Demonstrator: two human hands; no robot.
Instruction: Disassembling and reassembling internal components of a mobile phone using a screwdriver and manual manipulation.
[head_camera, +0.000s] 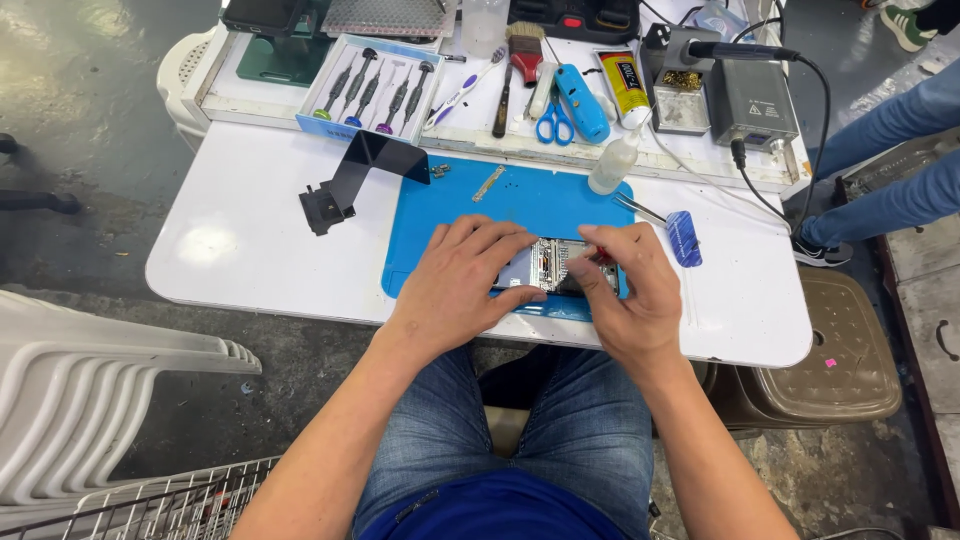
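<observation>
An opened phone (548, 266) with its inner parts showing lies on a blue work mat (520, 200) on the white table (250, 250). My left hand (460, 285) rests flat over the phone's left side, pinning it down. My right hand (630, 290) is closed around a small red-handled tool (603, 256) whose tip is down on the phone's right part. Most of the tool is hidden by my fingers.
Tweezers (640, 208), a blue pry tool (684, 238), a squeeze bottle (613, 163) and a black bracket (350, 180) lie around the mat. Behind are a screwdriver set (372, 88), scissors (553, 122), a brush (522, 55) and a soldering station (750, 100). Someone's legs (890, 150) are at right.
</observation>
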